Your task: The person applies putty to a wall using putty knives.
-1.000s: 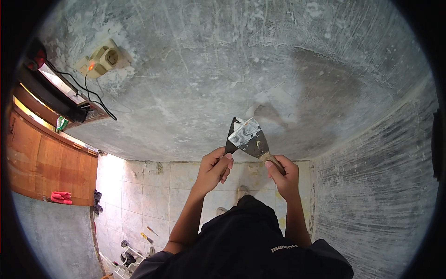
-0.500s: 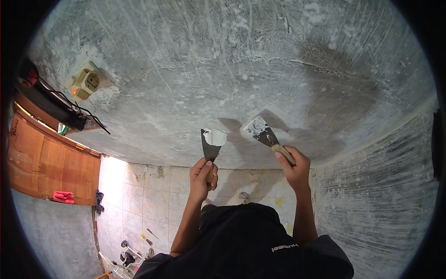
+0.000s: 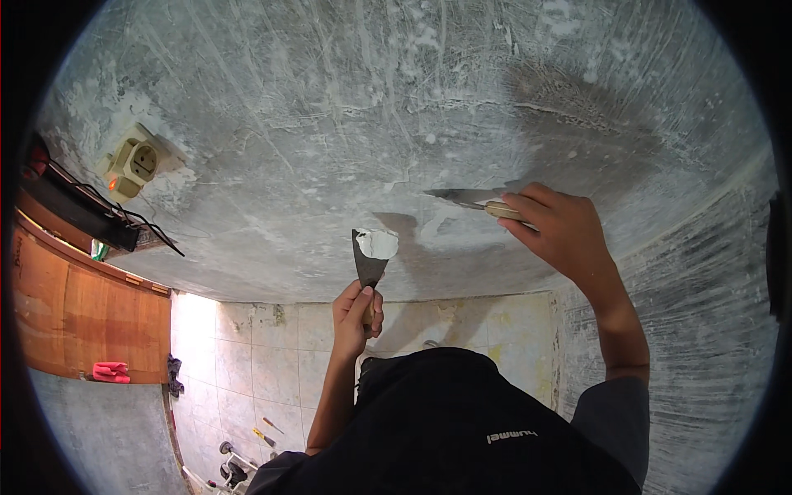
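Low in the centre, my left hand (image 3: 357, 318) is closed round a putty knife (image 3: 368, 273), its blade carrying a lump of white filler (image 3: 378, 243). Up and to its right, my right hand (image 3: 557, 229) grips a second putty knife (image 3: 505, 211) by its pale wooden handle. That knife's thin blade is seen nearly edge-on against the mottled grey wall (image 3: 346, 140), over a pale smeared patch and beside its shadow. Whether the whole edge touches the wall I cannot tell.
A socket adapter (image 3: 134, 165) with an orange light and black cables sits on the wall at left, above a wooden door (image 3: 92, 326) with a pink cloth (image 3: 110, 371). Tiled floor (image 3: 276, 363) holds scattered tools and a white wheeled frame. A streaked side wall (image 3: 685, 330) is at right.
The two knives were crossed, then separated. My right hand has moved up and right, turning its blade against the wall. My left knife with filler has shifted down and left.
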`<state>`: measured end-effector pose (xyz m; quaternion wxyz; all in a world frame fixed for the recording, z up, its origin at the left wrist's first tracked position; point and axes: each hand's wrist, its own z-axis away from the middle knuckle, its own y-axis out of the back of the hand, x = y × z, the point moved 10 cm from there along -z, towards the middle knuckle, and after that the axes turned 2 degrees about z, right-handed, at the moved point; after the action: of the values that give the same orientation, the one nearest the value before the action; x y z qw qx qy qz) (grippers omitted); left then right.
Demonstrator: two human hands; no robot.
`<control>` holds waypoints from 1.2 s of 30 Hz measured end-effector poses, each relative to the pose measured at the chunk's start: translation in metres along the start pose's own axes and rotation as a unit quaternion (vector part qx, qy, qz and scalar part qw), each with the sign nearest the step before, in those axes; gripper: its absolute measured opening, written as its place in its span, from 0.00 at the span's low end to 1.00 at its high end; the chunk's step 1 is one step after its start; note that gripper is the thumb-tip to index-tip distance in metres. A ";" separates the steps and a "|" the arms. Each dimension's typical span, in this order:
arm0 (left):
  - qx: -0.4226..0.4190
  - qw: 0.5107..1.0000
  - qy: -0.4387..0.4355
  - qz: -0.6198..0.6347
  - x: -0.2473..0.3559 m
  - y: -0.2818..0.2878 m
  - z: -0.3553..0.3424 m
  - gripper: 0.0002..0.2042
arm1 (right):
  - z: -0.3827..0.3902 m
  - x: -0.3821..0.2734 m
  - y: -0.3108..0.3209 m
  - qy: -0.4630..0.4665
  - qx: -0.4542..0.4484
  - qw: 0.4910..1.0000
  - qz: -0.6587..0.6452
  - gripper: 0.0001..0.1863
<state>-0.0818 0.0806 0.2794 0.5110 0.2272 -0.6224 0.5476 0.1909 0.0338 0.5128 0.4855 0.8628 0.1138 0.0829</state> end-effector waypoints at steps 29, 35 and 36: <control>-0.010 0.999 0.031 0.010 -0.011 0.001 -0.007 0.11 | -0.011 0.004 0.022 -0.013 0.050 0.999 -0.003 0.10; -0.016 0.999 0.028 0.006 -0.012 -0.004 -0.004 0.10 | 0.006 0.000 0.030 -0.026 0.054 0.997 -0.043 0.10; -0.017 0.999 0.030 0.005 -0.012 -0.006 -0.003 0.10 | 0.004 -0.005 0.023 -0.017 0.046 0.998 -0.050 0.09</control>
<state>-0.0708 0.0786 0.2711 0.5305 0.1988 -0.6175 0.5457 0.1895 0.0171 0.5305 0.4508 0.8788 0.1521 0.0381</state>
